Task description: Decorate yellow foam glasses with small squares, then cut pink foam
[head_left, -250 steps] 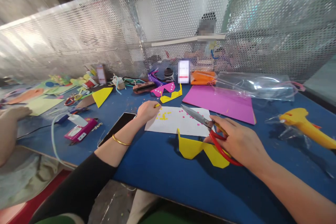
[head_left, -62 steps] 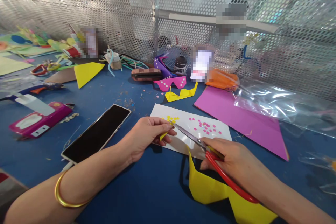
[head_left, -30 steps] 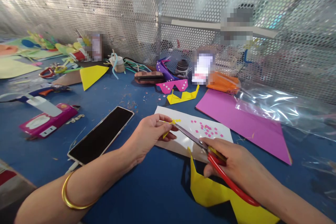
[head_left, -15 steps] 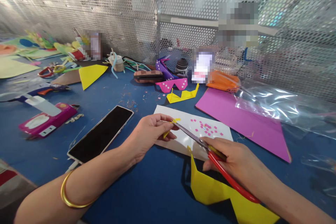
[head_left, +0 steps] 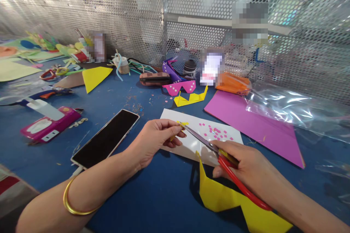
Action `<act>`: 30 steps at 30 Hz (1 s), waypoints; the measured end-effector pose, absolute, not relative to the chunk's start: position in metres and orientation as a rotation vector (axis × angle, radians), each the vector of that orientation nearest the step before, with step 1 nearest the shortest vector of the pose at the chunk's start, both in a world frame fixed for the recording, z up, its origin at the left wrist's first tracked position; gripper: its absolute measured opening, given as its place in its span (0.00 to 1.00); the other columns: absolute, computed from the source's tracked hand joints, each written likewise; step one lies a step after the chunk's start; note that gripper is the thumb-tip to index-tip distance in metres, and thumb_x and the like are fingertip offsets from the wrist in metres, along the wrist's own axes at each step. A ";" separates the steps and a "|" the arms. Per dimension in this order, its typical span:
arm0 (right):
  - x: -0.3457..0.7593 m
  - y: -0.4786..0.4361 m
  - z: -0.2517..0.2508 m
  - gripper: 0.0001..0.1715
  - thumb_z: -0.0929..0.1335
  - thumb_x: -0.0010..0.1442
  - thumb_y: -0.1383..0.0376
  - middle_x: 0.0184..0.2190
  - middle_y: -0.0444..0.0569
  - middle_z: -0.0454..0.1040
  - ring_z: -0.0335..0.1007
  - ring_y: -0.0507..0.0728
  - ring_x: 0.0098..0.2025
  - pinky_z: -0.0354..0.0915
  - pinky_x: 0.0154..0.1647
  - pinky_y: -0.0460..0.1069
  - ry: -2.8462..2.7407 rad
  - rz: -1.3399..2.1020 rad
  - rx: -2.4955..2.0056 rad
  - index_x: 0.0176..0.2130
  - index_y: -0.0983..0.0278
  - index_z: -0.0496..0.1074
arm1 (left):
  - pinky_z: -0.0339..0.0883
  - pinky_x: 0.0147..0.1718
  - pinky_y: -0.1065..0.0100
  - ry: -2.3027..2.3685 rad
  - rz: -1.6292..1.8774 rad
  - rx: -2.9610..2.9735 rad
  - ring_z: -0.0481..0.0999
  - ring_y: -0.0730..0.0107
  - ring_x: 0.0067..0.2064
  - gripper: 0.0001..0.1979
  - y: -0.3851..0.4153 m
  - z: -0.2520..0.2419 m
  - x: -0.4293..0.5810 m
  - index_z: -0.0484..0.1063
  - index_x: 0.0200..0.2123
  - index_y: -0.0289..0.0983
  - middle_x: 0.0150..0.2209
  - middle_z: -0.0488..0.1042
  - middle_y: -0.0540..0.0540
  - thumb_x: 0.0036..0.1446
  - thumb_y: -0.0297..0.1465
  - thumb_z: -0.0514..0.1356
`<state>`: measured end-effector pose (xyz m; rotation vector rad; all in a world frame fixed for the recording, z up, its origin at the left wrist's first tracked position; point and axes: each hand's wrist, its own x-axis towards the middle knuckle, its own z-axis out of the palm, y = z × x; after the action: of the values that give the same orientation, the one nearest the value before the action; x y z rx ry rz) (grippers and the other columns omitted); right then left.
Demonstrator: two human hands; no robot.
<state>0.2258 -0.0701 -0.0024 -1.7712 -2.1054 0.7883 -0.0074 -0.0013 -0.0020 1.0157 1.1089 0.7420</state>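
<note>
My left hand [head_left: 161,133] pinches a small yellow paper strip [head_left: 183,123] above a white sheet [head_left: 169,115]. Red-handled scissors [head_left: 201,137] are gripped in my right hand [head_left: 243,164], their blade tips right at the strip by my left fingertips. Whether the blades touch the paper is too fine to tell. Small pink paper squares [head_left: 216,131] lie scattered on the white sheet. Below my right hand rests a yellow glasses-shaped paper cutout [head_left: 218,194], partly hidden by the hand and scissors.
A dark-screened phone [head_left: 106,136] and a magenta device [head_left: 51,125] lie to the left. Behind the sheet are yellow paper glasses [head_left: 191,99], pink paper glasses [head_left: 180,87] and a brown case [head_left: 154,78]. Purple sheet [head_left: 254,127] and clear plastic [head_left: 298,107] lie right. A perforated metal wall [head_left: 123,14] stands behind.
Both hands stay almost in place. The scissors and right hand have shifted very slightly right, with their tips still at the yellow strip.
</note>
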 end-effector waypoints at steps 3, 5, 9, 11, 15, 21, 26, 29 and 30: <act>0.225 -0.070 0.000 0.20 0.72 0.56 0.53 0.39 0.43 0.80 0.77 0.57 0.37 0.71 0.36 0.50 -2.128 0.766 -1.781 0.48 0.55 0.75 | 0.67 0.27 0.74 1.109 0.767 1.031 0.75 0.78 0.25 0.06 -0.001 -0.002 -0.008 0.78 0.30 0.36 0.29 0.80 0.49 0.54 0.33 0.66; 0.225 -0.071 0.000 0.21 0.71 0.56 0.52 0.39 0.44 0.80 0.77 0.58 0.37 0.71 0.35 0.50 -2.124 0.746 -1.770 0.48 0.55 0.75 | 0.67 0.28 0.74 1.118 0.761 1.031 0.75 0.77 0.25 0.07 -0.001 -0.002 -0.009 0.79 0.31 0.36 0.30 0.81 0.48 0.53 0.34 0.66; 0.225 -0.071 -0.001 0.21 0.71 0.56 0.51 0.38 0.42 0.80 0.76 0.57 0.38 0.70 0.36 0.51 -2.104 0.764 -1.773 0.48 0.54 0.74 | 0.68 0.28 0.72 1.123 0.724 1.031 0.74 0.77 0.25 0.09 -0.002 -0.001 -0.010 0.79 0.30 0.36 0.32 0.81 0.47 0.52 0.37 0.67; 0.225 -0.072 0.001 0.20 0.71 0.56 0.51 0.39 0.42 0.79 0.76 0.57 0.38 0.70 0.38 0.51 -2.097 0.795 -1.786 0.48 0.55 0.74 | 0.68 0.28 0.73 1.121 0.723 1.047 0.73 0.78 0.25 0.09 -0.002 0.000 -0.010 0.79 0.30 0.36 0.31 0.81 0.48 0.52 0.37 0.67; 0.223 -0.073 0.004 0.22 0.71 0.56 0.52 0.40 0.44 0.78 0.75 0.58 0.39 0.70 0.39 0.52 -2.099 0.817 -1.822 0.49 0.56 0.73 | 0.66 0.27 0.74 1.112 0.746 1.087 0.73 0.78 0.25 0.08 -0.002 0.001 -0.010 0.79 0.30 0.35 0.30 0.80 0.48 0.54 0.35 0.66; 0.223 -0.073 0.003 0.22 0.71 0.55 0.56 0.38 0.45 0.78 0.75 0.59 0.36 0.70 0.36 0.53 -2.132 0.800 -1.791 0.50 0.56 0.73 | 0.65 0.27 0.74 1.113 0.765 1.091 0.73 0.77 0.25 0.07 -0.001 -0.001 -0.010 0.79 0.29 0.36 0.30 0.81 0.48 0.53 0.34 0.66; 0.222 -0.073 0.005 0.17 0.70 0.57 0.58 0.36 0.44 0.79 0.76 0.57 0.35 0.69 0.34 0.51 -2.130 0.858 -1.760 0.47 0.57 0.74 | 0.66 0.27 0.74 1.131 0.740 1.074 0.74 0.77 0.26 0.06 -0.002 -0.002 -0.008 0.80 0.29 0.37 0.30 0.81 0.48 0.53 0.34 0.66; 0.221 -0.072 0.006 0.08 0.70 0.57 0.60 0.32 0.41 0.79 0.76 0.56 0.33 0.68 0.33 0.49 -2.092 0.908 -1.759 0.39 0.57 0.75 | 0.65 0.27 0.74 1.145 0.728 1.066 0.74 0.77 0.25 0.06 -0.002 -0.003 -0.008 0.80 0.29 0.37 0.30 0.81 0.47 0.53 0.34 0.66; 0.220 -0.072 0.006 0.06 0.69 0.57 0.62 0.31 0.41 0.79 0.76 0.55 0.32 0.68 0.32 0.49 -2.081 0.934 -1.756 0.37 0.57 0.74 | 0.65 0.27 0.74 1.152 0.727 1.061 0.74 0.77 0.25 0.06 -0.003 -0.003 -0.008 0.80 0.29 0.36 0.30 0.81 0.47 0.53 0.33 0.66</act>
<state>0.2201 -0.0722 0.0062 -1.7562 -2.0814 0.9336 -0.0075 -0.0026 -0.0026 1.0613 1.1524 0.7266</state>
